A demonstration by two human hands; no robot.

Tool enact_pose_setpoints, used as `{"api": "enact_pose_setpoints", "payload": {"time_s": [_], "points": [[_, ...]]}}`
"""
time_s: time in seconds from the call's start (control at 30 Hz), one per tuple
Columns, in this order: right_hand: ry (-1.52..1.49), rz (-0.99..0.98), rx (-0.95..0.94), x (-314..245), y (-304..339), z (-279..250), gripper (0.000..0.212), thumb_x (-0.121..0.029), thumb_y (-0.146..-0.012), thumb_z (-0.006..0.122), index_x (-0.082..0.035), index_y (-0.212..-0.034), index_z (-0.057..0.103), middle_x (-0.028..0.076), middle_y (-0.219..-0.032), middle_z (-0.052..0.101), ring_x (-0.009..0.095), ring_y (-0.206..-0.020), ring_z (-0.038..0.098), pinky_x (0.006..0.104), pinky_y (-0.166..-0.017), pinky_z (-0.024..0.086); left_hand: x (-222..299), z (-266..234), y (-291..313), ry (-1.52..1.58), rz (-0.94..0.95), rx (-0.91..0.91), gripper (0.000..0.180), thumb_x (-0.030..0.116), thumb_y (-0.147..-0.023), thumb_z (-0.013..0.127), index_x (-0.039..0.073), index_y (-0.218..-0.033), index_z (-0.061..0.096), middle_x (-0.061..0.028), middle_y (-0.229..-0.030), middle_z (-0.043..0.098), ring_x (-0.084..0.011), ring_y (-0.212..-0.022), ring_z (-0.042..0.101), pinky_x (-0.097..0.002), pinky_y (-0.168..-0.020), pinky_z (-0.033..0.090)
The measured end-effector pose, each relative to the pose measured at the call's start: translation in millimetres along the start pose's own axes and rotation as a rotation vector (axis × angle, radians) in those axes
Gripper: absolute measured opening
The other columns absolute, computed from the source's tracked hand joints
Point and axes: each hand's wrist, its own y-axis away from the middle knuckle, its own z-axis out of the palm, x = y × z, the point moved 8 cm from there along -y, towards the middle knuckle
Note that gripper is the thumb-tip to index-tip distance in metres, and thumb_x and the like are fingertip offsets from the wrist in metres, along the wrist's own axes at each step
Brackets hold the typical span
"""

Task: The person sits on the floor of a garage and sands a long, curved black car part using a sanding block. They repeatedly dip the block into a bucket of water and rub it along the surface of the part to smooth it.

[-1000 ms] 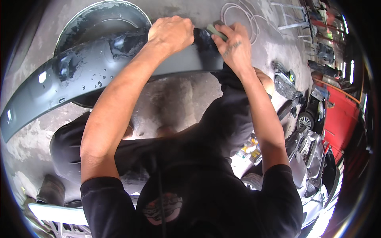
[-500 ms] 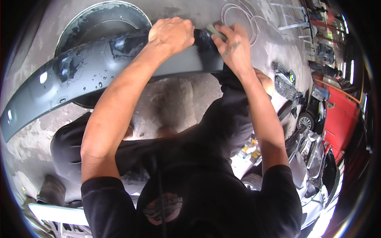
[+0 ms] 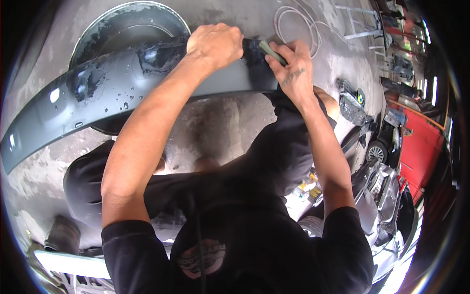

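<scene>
Right grip [image 3: 293, 66] pinches a green block [image 3: 272, 52], apparently against the droplet-specked panel [image 3: 116, 84] beneath; best kept flat. Left grip [image 3: 215, 44], alongside, curls closed over the panel's edge.

Supporting surface: a grey floor [image 3: 335, 63], concrete in appearance, with paler worn patches. From where I stand, take twelve o'clock as the far side. At eleven o'clock, a large round basin [image 3: 100, 34], dark with a pale rim, sits open side up. At one o'clock, a thin pale hose [image 3: 276, 22] lies in loose loops. Between one and two, a light-coloured stand [image 3: 361, 34] is positioned well apart from the basin. Between two and three lies a dark part [image 3: 351, 105]; its type is not discernible.
</scene>
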Motion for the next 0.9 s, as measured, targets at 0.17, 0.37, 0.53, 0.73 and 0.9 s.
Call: {"api": "enact_pose_setpoints", "payload": {"time_s": [0.17, 0.37, 0.53, 0.73, 0.9], "points": [[0.005, -0.061, -0.028, -1.4, -10.8, 0.3, 0.033, -0.013, -0.083, 0.086, -0.013, -0.116, 0.084, 0.014, -0.103, 0.066, 0.036, -0.098, 0.062, 0.0453, -0.083, 0.055, -1.1, -2.3, 1.5, 0.003, 0.005, 0.015, 0.042, 0.030, -0.108, 0.049, 0.001, -0.102, 0.080, -0.0240, -0.099, 0.078, -0.0440, -0.101, 0.075, -0.0529, -0.096, 0.056], [-0.010, -0.152, -0.058, 12.1, 0.7, -6.9, 0.033, -0.013, -0.084, 0.085, -0.013, -0.117, 0.083, 0.014, -0.110, 0.069, 0.035, -0.100, 0.063, 0.0460, -0.091, 0.054, 7.9, 4.3, 5.9, -0.007, 0.040, 0.016, 0.042, 0.030, -0.108, 0.049, 0.003, -0.104, 0.081, -0.0239, -0.101, 0.078, -0.0430, -0.102, 0.075, -0.0528, -0.096, 0.056], [-0.092, -0.190, -0.088, 11.9, -5.5, -6.4, 0.031, -0.009, -0.084, 0.083, -0.012, -0.115, 0.084, 0.014, -0.116, 0.072, 0.035, -0.105, 0.064, 0.0457, -0.096, 0.052, 1.5, 1.5, 4.8, -0.003, 0.029, 0.020, 0.042, 0.029, -0.108, 0.049, 0.002, -0.103, 0.081, -0.0246, -0.101, 0.078, -0.0433, -0.103, 0.074, -0.0528, -0.097, 0.056], [-0.068, -0.218, -0.134, 9.5, -23.8, -6.0, 0.031, -0.009, -0.084, 0.084, -0.013, -0.115, 0.084, 0.012, -0.121, 0.072, 0.034, -0.108, 0.064, 0.0444, -0.098, 0.053, 5.7, -1.7, 7.2, 0.017, -0.005, -0.005, 0.043, 0.028, -0.108, 0.049, 0.000, -0.102, 0.080, -0.0250, -0.099, 0.078, -0.0445, -0.101, 0.074, -0.0534, -0.096, 0.056], [-0.173, -0.147, -0.208, 23.1, -4.2, -5.7, 0.031, -0.008, -0.085, 0.083, -0.014, -0.115, 0.084, 0.011, -0.130, 0.072, 0.034, -0.117, 0.064, 0.0439, -0.106, 0.051, 4.6, -0.8, 6.3, 0.005, 0.034, 0.004, 0.043, 0.028, -0.108, 0.050, -0.001, -0.100, 0.080, -0.0253, -0.097, 0.078, -0.0452, -0.099, 0.074, -0.0541, -0.095, 0.056]]}}
